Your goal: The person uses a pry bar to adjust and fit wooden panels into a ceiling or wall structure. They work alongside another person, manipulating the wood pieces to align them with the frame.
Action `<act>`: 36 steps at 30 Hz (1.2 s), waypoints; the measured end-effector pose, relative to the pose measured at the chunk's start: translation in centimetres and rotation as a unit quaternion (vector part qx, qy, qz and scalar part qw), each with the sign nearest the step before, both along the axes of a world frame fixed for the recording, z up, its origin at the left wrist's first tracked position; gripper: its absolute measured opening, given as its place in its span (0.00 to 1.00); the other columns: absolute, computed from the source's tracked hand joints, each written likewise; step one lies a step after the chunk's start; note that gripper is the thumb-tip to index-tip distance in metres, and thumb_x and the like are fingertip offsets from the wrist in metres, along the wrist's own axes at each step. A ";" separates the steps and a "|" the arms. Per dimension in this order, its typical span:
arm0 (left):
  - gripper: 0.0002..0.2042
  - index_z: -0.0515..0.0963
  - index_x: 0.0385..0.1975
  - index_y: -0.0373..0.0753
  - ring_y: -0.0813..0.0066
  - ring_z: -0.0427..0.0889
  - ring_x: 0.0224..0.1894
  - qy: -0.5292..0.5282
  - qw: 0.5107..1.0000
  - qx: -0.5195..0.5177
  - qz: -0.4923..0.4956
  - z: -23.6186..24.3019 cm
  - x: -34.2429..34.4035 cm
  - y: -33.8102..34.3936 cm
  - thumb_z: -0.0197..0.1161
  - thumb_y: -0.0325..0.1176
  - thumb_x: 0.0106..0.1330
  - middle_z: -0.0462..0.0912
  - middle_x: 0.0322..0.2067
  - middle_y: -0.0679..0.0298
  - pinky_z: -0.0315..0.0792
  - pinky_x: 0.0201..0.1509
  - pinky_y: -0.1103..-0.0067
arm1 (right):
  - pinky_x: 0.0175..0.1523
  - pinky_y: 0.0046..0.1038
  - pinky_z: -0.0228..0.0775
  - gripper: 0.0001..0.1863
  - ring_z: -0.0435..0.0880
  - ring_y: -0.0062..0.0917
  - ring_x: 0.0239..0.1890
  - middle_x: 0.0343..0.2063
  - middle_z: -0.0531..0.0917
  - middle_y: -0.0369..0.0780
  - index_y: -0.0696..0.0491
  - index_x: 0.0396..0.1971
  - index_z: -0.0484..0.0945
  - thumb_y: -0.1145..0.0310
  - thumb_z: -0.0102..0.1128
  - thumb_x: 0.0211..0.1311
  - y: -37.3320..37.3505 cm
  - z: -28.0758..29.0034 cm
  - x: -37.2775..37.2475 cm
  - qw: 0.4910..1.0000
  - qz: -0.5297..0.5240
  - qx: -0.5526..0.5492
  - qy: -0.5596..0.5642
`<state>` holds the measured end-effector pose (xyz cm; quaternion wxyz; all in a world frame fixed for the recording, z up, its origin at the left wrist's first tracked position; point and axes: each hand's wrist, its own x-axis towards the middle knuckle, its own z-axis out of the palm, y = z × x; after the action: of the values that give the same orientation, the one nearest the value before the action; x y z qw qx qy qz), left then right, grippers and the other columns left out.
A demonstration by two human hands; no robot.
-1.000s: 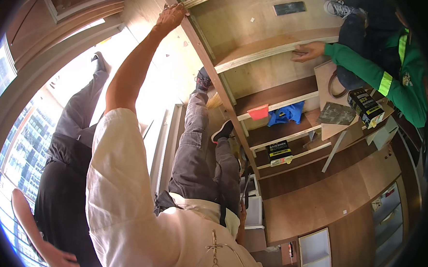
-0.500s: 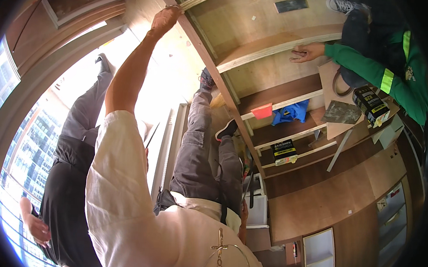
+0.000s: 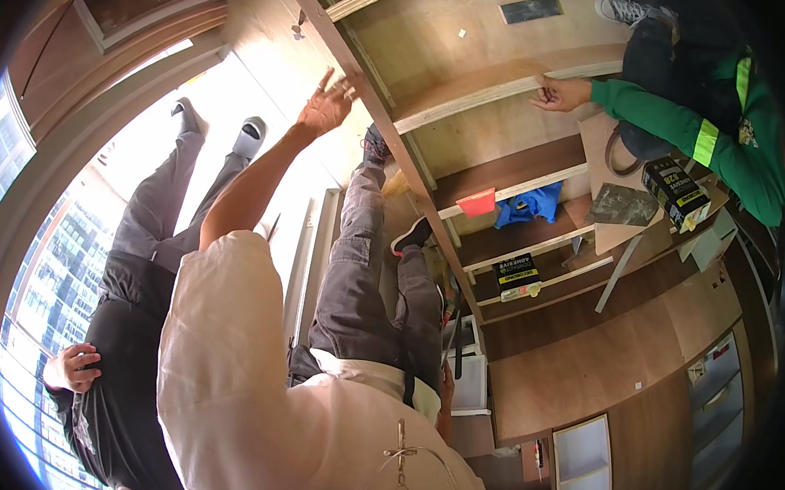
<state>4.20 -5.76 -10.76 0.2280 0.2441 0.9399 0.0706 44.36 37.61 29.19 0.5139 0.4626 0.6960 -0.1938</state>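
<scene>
My left hand (image 3: 329, 107) is raised at the end of a bare forearm, fingers spread and nothing in them. It is just beside the long side rail (image 3: 414, 177) of a wooden cabinet frame, its fingertips overlapping the rail's edge in view; contact is unclear. A small metal piece (image 3: 298, 27) sticks out near the rail's top end. Low at my right side, part of my right hand (image 3: 446, 394) shows past my white shirt. Its fingers are hidden, and a dark narrow strip (image 3: 459, 355) stands close above it.
A co-worker's green sleeve (image 3: 661, 108) reaches over the frame from the right. Two black-and-yellow tins (image 3: 675, 193), a blue cloth (image 3: 529, 205) and a red piece (image 3: 477, 201) are about the shelves. Another person in black (image 3: 134, 356) is at the left by the windows.
My left hand has come off the rail's top end, moved down and right along it, and spread its fingers. The person at left has shifted a hand and a slippered foot now shows.
</scene>
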 end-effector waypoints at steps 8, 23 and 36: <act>0.22 0.63 0.63 0.47 0.71 0.56 0.69 -0.009 0.988 -0.108 -0.107 -1.3 -6.3 -1.5 0.46 0.30 0.68 0.64 0.64 0.70 0.38 0.75 0.60 | 0.48 0.29 0.70 0.27 0.80 0.34 0.49 0.47 0.79 0.49 0.59 0.61 0.66 0.59 0.51 0.67 0.1 -0.6 -1.1 1.000 0.022 0.001 0.018; 0.59 0.35 0.71 0.42 0.54 0.35 0.73 -0.107 0.930 -0.095 0.338 -4.2 -13.0 -9.9 0.67 0.64 0.47 0.37 0.72 0.57 0.37 0.71 0.47 | 0.40 0.32 0.74 0.17 0.80 0.37 0.39 0.57 0.70 0.51 0.55 0.50 0.69 0.76 0.54 0.60 -13.2 -22.9 -28.9 0.936 0.097 -0.249 0.228; 0.60 0.33 0.69 0.36 0.49 0.52 0.67 -0.119 0.886 0.038 0.446 -1.4 -14.0 -6.2 0.77 0.42 0.46 0.53 0.66 0.49 0.53 0.66 0.49 | 0.16 0.24 0.63 0.30 0.67 0.19 0.13 0.16 0.68 0.35 0.57 0.67 0.54 0.62 0.43 0.67 -31.1 -31.5 -45.3 0.892 0.148 -0.328 0.274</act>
<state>-9.83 -12.01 -12.14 0.2731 -0.2030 0.9121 0.2286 -0.99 6.46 -2.27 0.4483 0.0883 0.7662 -0.4519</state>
